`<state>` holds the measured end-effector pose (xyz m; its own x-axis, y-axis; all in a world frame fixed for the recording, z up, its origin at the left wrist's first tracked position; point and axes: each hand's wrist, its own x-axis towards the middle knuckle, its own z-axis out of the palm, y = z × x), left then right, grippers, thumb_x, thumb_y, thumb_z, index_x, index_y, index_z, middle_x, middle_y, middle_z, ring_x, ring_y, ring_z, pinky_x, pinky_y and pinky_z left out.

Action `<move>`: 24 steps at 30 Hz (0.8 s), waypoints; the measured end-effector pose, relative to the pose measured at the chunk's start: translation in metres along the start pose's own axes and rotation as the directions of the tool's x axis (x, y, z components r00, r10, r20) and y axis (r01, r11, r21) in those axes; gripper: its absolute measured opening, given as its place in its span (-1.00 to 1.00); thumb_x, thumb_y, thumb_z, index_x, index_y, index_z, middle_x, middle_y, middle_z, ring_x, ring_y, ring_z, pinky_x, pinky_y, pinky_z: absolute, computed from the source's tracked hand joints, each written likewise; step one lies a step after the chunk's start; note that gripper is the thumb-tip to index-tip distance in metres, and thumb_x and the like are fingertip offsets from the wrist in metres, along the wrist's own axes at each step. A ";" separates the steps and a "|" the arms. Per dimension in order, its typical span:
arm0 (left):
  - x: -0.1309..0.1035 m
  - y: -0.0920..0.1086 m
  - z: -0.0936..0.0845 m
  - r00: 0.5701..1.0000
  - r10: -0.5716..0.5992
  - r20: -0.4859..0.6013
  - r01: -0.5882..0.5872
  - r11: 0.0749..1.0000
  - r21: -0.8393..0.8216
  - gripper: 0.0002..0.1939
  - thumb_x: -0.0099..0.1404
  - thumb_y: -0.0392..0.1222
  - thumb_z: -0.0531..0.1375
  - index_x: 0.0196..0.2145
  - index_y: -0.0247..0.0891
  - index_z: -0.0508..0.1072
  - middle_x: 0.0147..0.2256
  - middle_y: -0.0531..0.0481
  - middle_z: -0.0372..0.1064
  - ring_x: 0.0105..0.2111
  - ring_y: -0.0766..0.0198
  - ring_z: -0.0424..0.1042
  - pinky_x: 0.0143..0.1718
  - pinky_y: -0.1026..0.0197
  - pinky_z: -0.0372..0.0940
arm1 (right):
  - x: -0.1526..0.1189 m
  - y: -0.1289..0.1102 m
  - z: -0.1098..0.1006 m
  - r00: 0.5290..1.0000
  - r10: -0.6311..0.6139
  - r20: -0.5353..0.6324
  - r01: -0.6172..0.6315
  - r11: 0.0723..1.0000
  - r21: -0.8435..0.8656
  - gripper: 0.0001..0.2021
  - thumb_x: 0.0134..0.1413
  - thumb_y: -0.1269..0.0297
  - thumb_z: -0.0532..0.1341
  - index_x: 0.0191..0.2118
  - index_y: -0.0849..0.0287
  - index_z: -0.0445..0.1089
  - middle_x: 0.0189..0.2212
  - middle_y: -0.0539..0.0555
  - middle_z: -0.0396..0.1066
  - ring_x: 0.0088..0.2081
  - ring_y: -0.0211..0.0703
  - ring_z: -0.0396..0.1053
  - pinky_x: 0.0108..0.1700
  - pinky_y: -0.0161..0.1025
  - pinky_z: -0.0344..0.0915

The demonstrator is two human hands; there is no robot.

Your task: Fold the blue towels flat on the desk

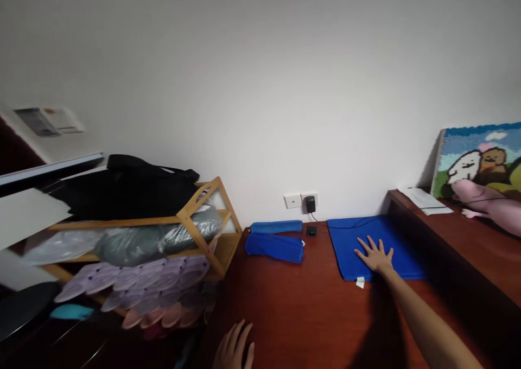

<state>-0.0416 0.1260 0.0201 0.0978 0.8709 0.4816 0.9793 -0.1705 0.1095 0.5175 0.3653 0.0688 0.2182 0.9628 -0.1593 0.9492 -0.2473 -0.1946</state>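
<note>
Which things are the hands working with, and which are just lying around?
Probably being used:
spread blue cloth, under the right hand
maybe the folded blue cloth and the blue strip behind it

Probably just lying around:
pink toy
colourful picture
black bag

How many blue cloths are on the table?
3: a flat cloth under the right hand, a folded cloth to its left, and a narrow cloth behind that, by the wall. Others may be hidden.

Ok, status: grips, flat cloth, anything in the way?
Right grip spread on flat cloth. Left grip open at table, partly cut off. Black cord crosses cloth's far part.
</note>
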 end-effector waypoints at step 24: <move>-0.004 0.028 -0.022 0.991 -0.123 0.054 0.125 0.991 -0.052 -0.53 0.42 -0.19 0.07 0.22 0.00 0.48 0.25 0.01 0.45 0.25 0.06 0.39 0.27 -0.11 0.33 | -0.175 -0.249 0.073 0.836 -0.427 -0.345 0.548 0.696 0.464 -0.66 0.24 0.32 0.19 0.10 0.05 0.49 0.06 0.17 0.52 0.14 0.07 0.44 0.24 0.02 0.35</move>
<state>-0.0186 0.1078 0.0403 -0.0136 0.9089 0.4168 0.9733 -0.0835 0.2138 0.2260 0.2508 0.0744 -0.1452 0.9478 0.2838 0.6752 0.3046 -0.6718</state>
